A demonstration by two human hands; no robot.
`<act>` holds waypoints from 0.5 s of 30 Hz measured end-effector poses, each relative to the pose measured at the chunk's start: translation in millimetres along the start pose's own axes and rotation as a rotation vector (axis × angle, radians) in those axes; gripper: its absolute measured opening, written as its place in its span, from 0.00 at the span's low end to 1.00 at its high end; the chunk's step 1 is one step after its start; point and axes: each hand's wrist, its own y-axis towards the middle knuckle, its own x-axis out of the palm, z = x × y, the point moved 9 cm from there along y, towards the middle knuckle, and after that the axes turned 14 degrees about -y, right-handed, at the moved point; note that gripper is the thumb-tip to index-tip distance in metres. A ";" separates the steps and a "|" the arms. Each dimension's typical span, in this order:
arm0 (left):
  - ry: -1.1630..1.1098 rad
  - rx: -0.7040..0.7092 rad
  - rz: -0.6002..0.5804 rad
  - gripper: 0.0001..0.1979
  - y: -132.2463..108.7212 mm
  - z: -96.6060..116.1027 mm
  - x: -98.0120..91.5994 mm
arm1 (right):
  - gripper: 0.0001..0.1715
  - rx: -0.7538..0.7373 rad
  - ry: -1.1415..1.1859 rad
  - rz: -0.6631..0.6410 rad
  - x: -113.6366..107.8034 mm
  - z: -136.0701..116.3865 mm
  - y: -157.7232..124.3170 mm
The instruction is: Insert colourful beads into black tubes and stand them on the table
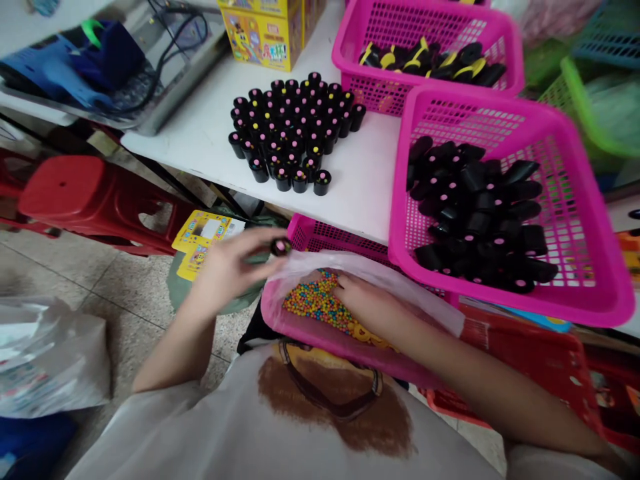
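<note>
My left hand (225, 270) holds a small black cup (279, 247) between thumb and fingers, at the left edge of a bag-lined pink basket (274, 312). A pink dot shows on the cup. Many-coloured beads (315, 300) fill part of the clear plastic bag (430, 310) in this basket, with yellow ring-like pieces (367, 335) near them. My right hand (363, 300) reaches into the bag at the beads; its fingertips are hidden, so its grip is unclear. On the table beyond, several similar black cups (293, 127) stand upright in a cluster, with pink or yellow dots.
A pink basket (590, 293) of black pieces stands at the table's right, with another pink basket (350, 40) behind it. Yellow printed boxes (265, 37) stand at the back. At left are a metal tray (170, 87) with a blue tool (60, 70) and a red stool (65, 193).
</note>
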 end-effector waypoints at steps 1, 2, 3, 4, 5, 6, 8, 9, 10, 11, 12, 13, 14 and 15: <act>0.051 -0.041 0.103 0.19 11.0 -9.9 -23.6 | 0.26 0.011 -0.025 -0.044 2.4 -2.9 2.4; 0.098 -0.078 0.196 0.20 23.1 -21.3 -45.7 | 0.24 0.018 -0.045 -0.084 4.8 -7.0 5.1; 0.136 -0.107 0.276 0.21 36.3 -33.4 -65.2 | 0.23 0.021 -0.056 -0.114 6.4 -12.1 8.0; 0.164 -0.132 0.334 0.23 50.3 -46.5 -80.8 | 0.22 0.019 -0.061 -0.134 7.3 -18.0 11.2; 0.183 -0.159 0.372 0.25 64.4 -60.3 -92.3 | 0.21 0.016 -0.057 -0.141 7.4 -24.3 14.7; 0.190 -0.187 0.392 0.28 78.1 -74.3 -99.8 | 0.21 0.008 -0.044 -0.137 6.8 -30.9 18.5; 0.176 -0.223 0.391 0.35 101.2 -97.9 -104.4 | 0.21 -0.029 0.001 -0.109 3.9 -44.4 27.0; 0.173 -0.228 0.380 0.38 109.8 -106.1 -103.5 | 0.21 -0.053 0.027 -0.095 2.4 -50.6 31.4; 0.176 -0.225 0.367 0.41 115.9 -112.0 -102.0 | 0.20 -0.073 0.051 -0.081 1.1 -55.6 35.9; 0.187 -0.214 0.362 0.44 119.6 -115.9 -101.2 | 0.20 -0.089 0.072 -0.071 0.1 -59.6 40.5; 0.202 -0.204 0.362 0.46 121.0 -118.8 -101.6 | 0.20 -0.096 0.089 -0.067 0.0 -62.1 45.0; 0.217 -0.199 0.359 0.48 120.8 -121.7 -102.8 | 0.20 -0.101 0.107 -0.067 0.6 -63.8 49.5; 0.218 -0.191 0.345 0.50 119.8 -124.3 -104.0 | 0.19 -0.108 0.129 -0.068 1.6 -65.2 53.7; 0.203 -0.177 0.321 0.51 118.4 -125.7 -105.1 | 0.18 -0.120 0.154 -0.070 3.3 -66.5 57.6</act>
